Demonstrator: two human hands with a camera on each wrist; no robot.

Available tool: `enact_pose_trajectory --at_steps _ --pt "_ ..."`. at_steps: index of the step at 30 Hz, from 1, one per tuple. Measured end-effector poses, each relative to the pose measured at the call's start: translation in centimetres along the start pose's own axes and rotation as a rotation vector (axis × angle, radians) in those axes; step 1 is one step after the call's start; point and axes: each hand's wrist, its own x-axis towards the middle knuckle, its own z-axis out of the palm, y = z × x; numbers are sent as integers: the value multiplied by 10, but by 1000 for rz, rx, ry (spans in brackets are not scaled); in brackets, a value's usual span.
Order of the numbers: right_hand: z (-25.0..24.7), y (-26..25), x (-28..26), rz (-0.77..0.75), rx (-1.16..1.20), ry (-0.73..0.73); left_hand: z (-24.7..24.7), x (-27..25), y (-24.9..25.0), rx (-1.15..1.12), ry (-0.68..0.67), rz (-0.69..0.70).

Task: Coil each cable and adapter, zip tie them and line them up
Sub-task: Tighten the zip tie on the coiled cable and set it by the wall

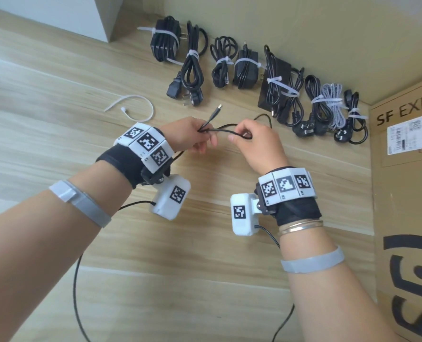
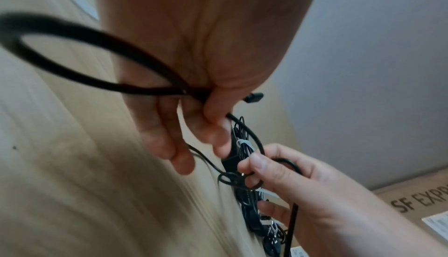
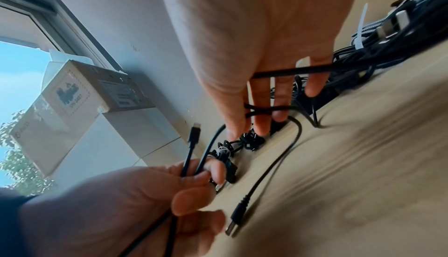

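- The left hand [image 1: 190, 134] pinches a thin black cable [image 1: 220, 130] above the wooden floor [image 1: 57, 77].
- The right hand [image 1: 257, 144] curls its fingers around the same cable.
- Tied cable bundles [image 1: 229, 62] lie in a row by the far wall [image 1: 303, 28].
- A loose white zip tie [image 1: 136, 104] lies on the left.
- A cardboard box [image 1: 407, 193] stands on the right.

A thin black USB cable [image 1: 220, 129] hangs half-looped above the wooden floor, its small plug pointing up. Far behind, black tied bundles [image 1: 254, 77] line the wall; a loose white zip tie [image 1: 141, 104] lies left.
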Motion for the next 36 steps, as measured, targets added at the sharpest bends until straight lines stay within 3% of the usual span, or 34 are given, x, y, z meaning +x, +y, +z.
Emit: enact_pose_trajectory --at_steps 6,9,13,17,22,24,29,33,36 --pt "-2 10 -2 49 -156 64 -7 4 4 -296 275 12" --pt "0 10 -1 -21 -122 106 -8 9 4 -293 368 46" --pt "-3 -2 -2 -95 134 195 4 11 1 -110 254 108" --pt "-3 -16 -8 -161 131 84 18 13 3 -184 168 165" --pt "-1 -17 -6 -95 218 72 23 13 8 -251 153 281" --pt "-1 -17 -5 -56 265 47 24 12 9 -204 175 313" --pt "3 -8 -6 46 283 -37 16 17 4 -248 388 302" --pt "1 5 -7 152 277 -2 9 19 3 -335 426 303" --pt "-7 11 -4 159 176 83 7 20 5 -379 455 229"
